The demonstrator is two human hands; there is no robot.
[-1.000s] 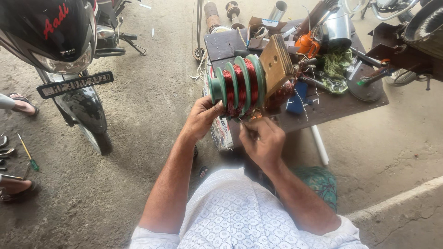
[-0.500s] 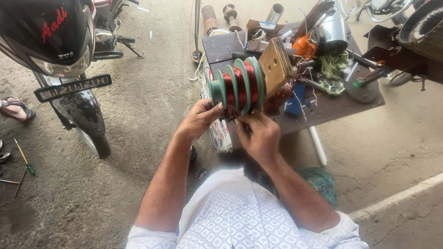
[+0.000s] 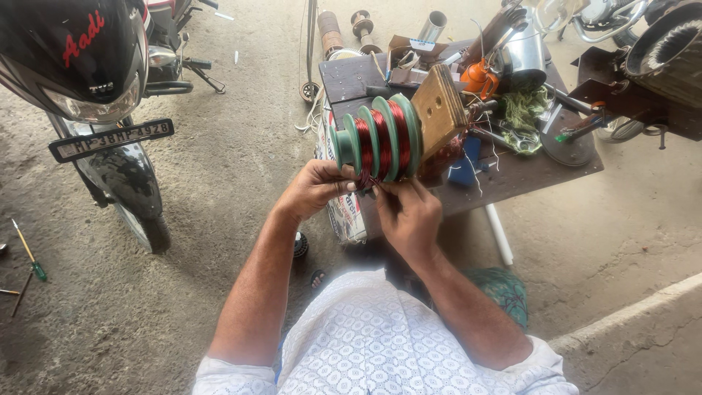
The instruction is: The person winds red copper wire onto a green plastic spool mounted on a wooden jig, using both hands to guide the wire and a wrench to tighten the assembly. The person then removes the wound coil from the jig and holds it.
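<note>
In the middle of the frame, both hands are working at the underside of a green former (image 3: 374, 139) with several round flanges, its grooves filled with red-brown copper wire (image 3: 382, 146). The left hand (image 3: 316, 189) is curling its fingers up against the lower left of the former, thumb and fingertips partly closed and pressing on the wire bundle where it comes out at the bottom. The right hand (image 3: 408, 213) is sitting just beside it, lower right, with its fingers bent and pinching at the same loose wire under the flanges; its back is facing the camera, so how tight the pinch is cannot be told. The two sets of fingertips are almost touching.

The former is sticking out sideways from a wooden block (image 3: 440, 108) at the near edge of a dark table (image 3: 526, 175) in the upper right of the frame. An orange oil can (image 3: 479, 76), a metal pot (image 3: 525, 51) and a tangle of pale thread (image 3: 523, 113) are lying on the table behind it. A black motorcycle (image 3: 95, 80) is standing in the upper left, and a green-handled screwdriver (image 3: 29, 256) is lying on the concrete floor at the far left.
</note>
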